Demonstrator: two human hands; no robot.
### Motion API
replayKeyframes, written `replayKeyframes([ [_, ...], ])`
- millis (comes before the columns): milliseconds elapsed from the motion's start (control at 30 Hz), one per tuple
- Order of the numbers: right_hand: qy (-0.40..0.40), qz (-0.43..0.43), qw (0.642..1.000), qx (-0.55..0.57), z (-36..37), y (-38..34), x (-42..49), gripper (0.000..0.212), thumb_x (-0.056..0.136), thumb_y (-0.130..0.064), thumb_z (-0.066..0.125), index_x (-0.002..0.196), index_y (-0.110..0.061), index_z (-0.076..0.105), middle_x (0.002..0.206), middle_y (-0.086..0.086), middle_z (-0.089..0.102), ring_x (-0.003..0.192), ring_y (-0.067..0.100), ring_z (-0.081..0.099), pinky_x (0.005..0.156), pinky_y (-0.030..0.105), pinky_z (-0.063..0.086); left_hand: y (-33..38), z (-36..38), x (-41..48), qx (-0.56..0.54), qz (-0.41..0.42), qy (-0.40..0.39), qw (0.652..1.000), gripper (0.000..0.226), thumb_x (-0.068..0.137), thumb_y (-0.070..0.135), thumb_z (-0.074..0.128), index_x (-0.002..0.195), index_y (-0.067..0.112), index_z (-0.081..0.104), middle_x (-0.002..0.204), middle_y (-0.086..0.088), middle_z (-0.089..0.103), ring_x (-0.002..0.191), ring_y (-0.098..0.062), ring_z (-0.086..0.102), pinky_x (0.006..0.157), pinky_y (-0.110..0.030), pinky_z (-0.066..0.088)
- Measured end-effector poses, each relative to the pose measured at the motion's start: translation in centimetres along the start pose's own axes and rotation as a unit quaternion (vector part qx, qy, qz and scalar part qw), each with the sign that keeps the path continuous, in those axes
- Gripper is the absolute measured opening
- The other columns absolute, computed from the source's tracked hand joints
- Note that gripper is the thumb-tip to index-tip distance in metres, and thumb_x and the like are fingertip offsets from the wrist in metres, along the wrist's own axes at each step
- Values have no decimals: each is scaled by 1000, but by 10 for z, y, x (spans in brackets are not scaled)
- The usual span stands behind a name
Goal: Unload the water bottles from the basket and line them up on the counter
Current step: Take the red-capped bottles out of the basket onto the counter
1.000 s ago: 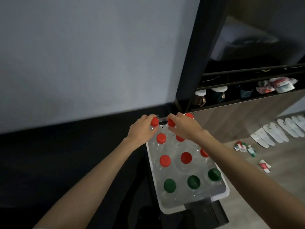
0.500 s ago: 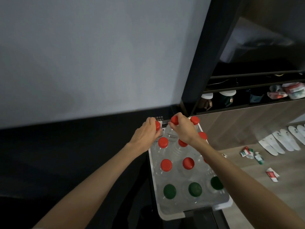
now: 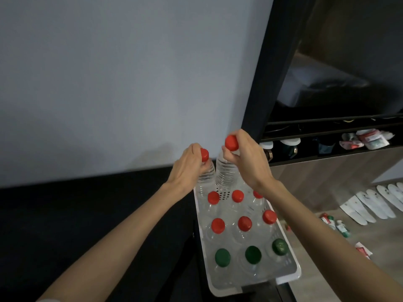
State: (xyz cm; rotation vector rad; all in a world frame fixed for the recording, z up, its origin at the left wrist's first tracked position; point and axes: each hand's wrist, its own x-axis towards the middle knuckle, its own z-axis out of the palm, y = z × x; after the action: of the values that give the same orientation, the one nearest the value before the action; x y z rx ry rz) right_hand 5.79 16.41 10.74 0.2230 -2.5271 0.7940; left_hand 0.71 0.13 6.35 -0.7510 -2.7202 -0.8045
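Note:
A white plastic basket [image 3: 290, 277] holds several clear water bottles, most with red caps [image 3: 244, 223] and three with green caps [image 3: 253, 254] in the near row. My left hand [image 3: 187, 168] grips the neck of a red-capped bottle [image 3: 206, 174], raised partly out of the basket's far end. My right hand [image 3: 246, 158] grips another red-capped bottle [image 3: 225, 171] by its neck, lifted higher, its base just above the basket. The two raised bottles are side by side. The dark counter [image 3: 87, 214] stretches to the left of the basket.
A pale wall rises behind the counter. A dark vertical post [image 3: 268, 62] stands just beyond my right hand. To the right, a shelf [image 3: 327, 147] carries cups and packets. White slippers [image 3: 370, 203] and small packets lie on the wooden floor.
Both hands have lifted their red-capped bottles upward out of the far row, the right one higher. A perforated patch of basket bottom now shows where they stood.

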Motion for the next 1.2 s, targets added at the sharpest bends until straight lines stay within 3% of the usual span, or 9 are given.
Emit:
replayKeyframes([
  [167, 44, -65, 997, -3, -17, -47, 26, 22, 91, -24, 59, 108, -12, 50, 95, -6, 54, 83, 11, 52, 74, 31, 47, 2, -59, -2, -6, 14, 78, 997, 22, 93, 32, 49, 100, 12, 41, 93, -1, 50, 80, -17, 51, 66, -34, 45],
  [367, 30, -83, 994, 58, 6, -90, 50, 21, 93, -27, 56, 107, -13, 49, 92, -4, 55, 80, 10, 51, 71, 22, 43, -30, -116, -19, 17, -18, 162, 987, 25, 95, 30, 50, 104, 8, 42, 94, -4, 49, 77, -19, 51, 65, -37, 44],
  [633, -158, -93, 982, 39, 119, -126, 38, 21, 91, -30, 56, 101, -15, 45, 88, -3, 53, 74, 16, 51, 67, 30, 43, -132, -127, -96, 72, -109, 78, 988, 25, 95, 25, 50, 109, 6, 43, 102, -9, 49, 85, -16, 48, 72, -31, 44],
  [867, -304, -40, 952, 12, 215, -143, 9, 24, 89, -31, 58, 107, -21, 46, 104, 2, 58, 89, 21, 57, 79, 39, 48, -194, -118, -165, 55, -234, -15, 970, 35, 95, 31, 51, 119, 8, 42, 114, -8, 49, 97, -18, 52, 83, -36, 50],
  [1033, -345, -55, 937, 7, 256, -154, -5, 29, 89, -30, 61, 111, -20, 46, 108, 3, 57, 92, 20, 57, 82, 38, 50, -224, -114, -195, 14, -268, -30, 963, 32, 96, 30, 50, 119, 10, 42, 114, -6, 47, 97, -16, 52, 87, -38, 50],
  [1200, -351, -73, 933, 39, 269, -167, 0, 27, 86, -29, 63, 108, -22, 50, 103, 2, 55, 87, 19, 57, 82, 42, 52, -241, -112, -196, -17, -245, -7, 969, 26, 95, 28, 51, 114, 12, 43, 111, -3, 46, 89, -10, 50, 79, -26, 46],
])
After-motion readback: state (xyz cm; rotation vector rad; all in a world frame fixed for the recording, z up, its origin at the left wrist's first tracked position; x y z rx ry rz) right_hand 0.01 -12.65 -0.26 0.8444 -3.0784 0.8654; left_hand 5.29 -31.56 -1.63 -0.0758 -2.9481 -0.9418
